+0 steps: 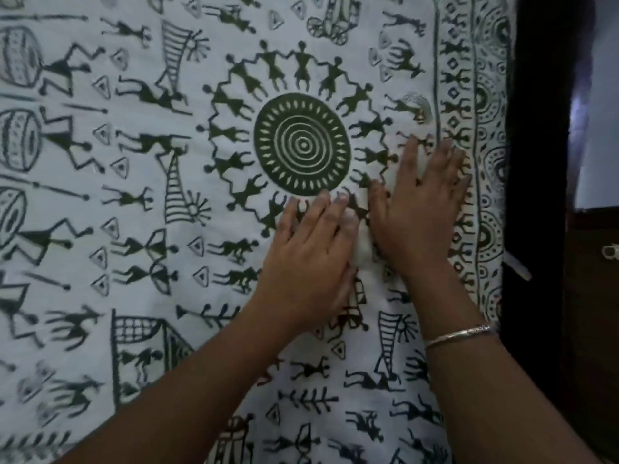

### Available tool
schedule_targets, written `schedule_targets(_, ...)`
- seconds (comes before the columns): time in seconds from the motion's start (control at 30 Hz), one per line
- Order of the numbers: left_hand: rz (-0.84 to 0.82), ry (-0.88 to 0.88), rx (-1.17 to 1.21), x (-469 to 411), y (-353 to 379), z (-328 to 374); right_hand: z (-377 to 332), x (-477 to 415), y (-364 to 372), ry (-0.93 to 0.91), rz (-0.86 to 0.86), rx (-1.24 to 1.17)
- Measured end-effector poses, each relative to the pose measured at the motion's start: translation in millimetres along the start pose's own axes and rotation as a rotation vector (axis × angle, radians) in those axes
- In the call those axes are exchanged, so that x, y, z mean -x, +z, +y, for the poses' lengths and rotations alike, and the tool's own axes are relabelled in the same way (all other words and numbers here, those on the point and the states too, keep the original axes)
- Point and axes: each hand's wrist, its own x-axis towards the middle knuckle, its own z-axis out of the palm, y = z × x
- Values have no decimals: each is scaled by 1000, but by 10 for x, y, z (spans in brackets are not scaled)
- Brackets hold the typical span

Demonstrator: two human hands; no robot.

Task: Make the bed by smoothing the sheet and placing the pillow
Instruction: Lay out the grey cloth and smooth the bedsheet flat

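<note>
- The sheet covers the bed, out to its right edge.
- The left hand and right hand lie flat on it, side by side.
- The fingers are spread apart, holding nothing.

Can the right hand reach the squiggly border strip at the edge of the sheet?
Probably yes. The right hand lies flat on the sheet, its fingertips already touching the patterned border strip, and nothing lies between them.
</note>
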Motion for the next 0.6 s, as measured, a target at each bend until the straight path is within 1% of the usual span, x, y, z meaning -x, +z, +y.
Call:
schedule_targets(0.03,17,-62,-13,60,-37,-89,-142,30,-31,-66,28,-12)
schedule_targets(0.1,9,-145,-47,192,-84,-264,-476,89,-30,-268,56,-25)
schedule_targets(0.17,-14,-199,-51,327,-115,-419,-796,129,18,-400,42,-42)
schedule_targets(0.3,-15,-275,-101,621,-194,-744,-1235,138,153,-493,-76,-34)
schedule_targets(0.4,-37,-270,-106,820,-243,-872,-1399,261,237,-544,-73,-10)
schedule_targets(0.5,-18,-274,-67,1082,-272,-848,-1491,494,236,-700,-98,6)
schedule_targets(0.57,31,-343,-78,1346,-251,-866,-1576,546,212,-792,-99,36)
schedule_targets(0.6,48,-414,-93,1489,-238,-892,-1651,550,206,-819,-86,57)
